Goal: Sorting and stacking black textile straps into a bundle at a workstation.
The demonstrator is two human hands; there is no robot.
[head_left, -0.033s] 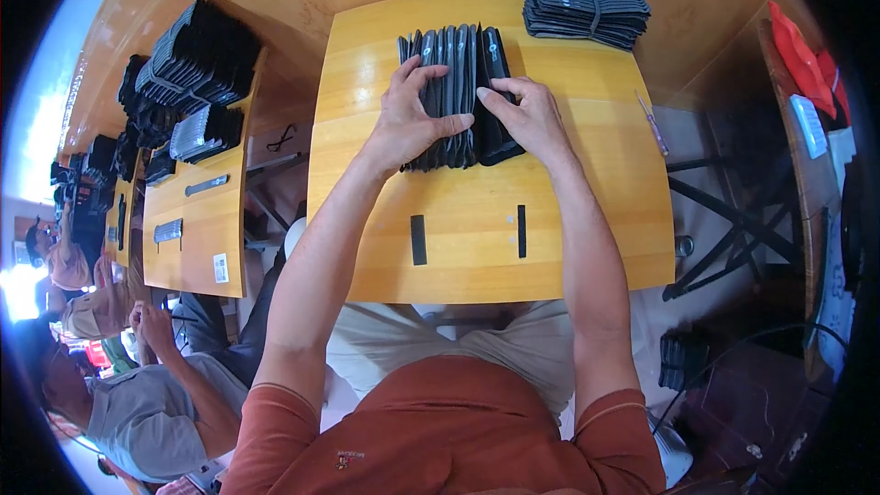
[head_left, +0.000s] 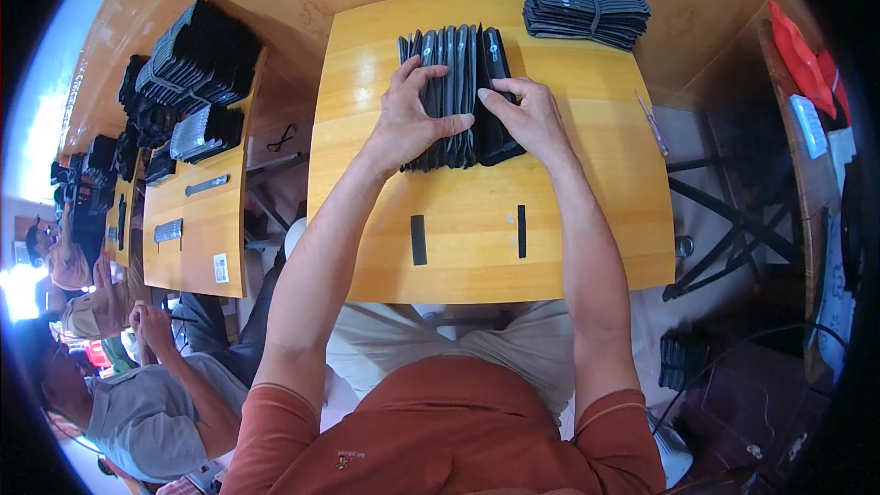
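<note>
A row of long, flat black sleeves, overlapping side by side, lies on the yellow wooden table. Across the row rests my left hand, its thumb and fingers spread apart over the sleeves, the thumb reaching toward the row's right side. My right hand has its thumb and bent fingers closed at the rightmost sleeve, which lies tilted slightly away from the others. The palm and the undersides of the right fingers are hidden.
Two black strips lie on the near tabletop. Bundled black stacks stand at the back right, with a slim screwdriver-like tool by the right edge. On the left, another table bears more stacks; a person sits there.
</note>
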